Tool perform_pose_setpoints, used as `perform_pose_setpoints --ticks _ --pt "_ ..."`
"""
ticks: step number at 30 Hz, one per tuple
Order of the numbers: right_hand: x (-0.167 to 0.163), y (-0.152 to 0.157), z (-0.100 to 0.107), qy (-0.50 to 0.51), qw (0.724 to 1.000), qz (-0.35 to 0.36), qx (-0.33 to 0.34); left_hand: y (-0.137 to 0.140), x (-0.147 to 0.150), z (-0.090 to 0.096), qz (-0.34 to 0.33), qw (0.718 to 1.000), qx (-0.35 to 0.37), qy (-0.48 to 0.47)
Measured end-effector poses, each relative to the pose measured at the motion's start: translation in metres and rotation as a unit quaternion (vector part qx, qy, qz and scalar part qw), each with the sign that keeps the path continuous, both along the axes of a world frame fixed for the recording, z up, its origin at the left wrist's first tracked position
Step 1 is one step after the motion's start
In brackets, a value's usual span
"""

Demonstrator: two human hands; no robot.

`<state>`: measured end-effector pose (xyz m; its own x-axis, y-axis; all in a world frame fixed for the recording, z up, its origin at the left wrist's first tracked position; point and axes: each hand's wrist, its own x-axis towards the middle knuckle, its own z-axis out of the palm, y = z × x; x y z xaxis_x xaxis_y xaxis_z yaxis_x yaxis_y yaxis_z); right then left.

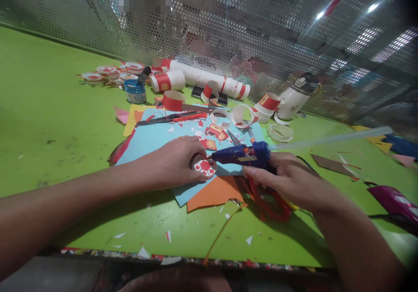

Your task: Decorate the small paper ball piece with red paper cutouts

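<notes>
My left hand [186,159] grips a small round white paper disc [205,166] patterned with red shapes, fingers at its far edge and thumb at its near edge. In my right hand [287,176] is a blue hot glue gun [244,154], its nozzle pointing left at the disc's upper rim. Whether the nozzle touches the disc I cannot tell. A long clear glue stick [333,138] sticks out of the gun's back. Below the gun lie red-handled scissors [274,207], partly hidden by my right hand. Light blue paper [153,148] and an orange sheet [212,194] lie beneath.
Paper cup rings [173,100], cut cups [269,104] and a long cup stack [202,76] stand behind. Left of them are a blue-lidded jar [135,90] and finished-looking discs [107,70]. A white flask [297,96] leans near the mesh. A purple device [393,202] lies right.
</notes>
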<state>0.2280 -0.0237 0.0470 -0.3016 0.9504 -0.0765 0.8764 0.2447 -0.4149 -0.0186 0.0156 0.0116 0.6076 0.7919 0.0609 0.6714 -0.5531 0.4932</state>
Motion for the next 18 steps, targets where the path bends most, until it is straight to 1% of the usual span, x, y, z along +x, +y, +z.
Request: perform_pose_setpoints --ticks 18 --pt "-0.0008 -0.0018 -0.0005 -0.020 0.999 -0.021 -0.029 -0.0002 -0.0003 -0.0003 -0.001 1.000 -0.004 0.003"
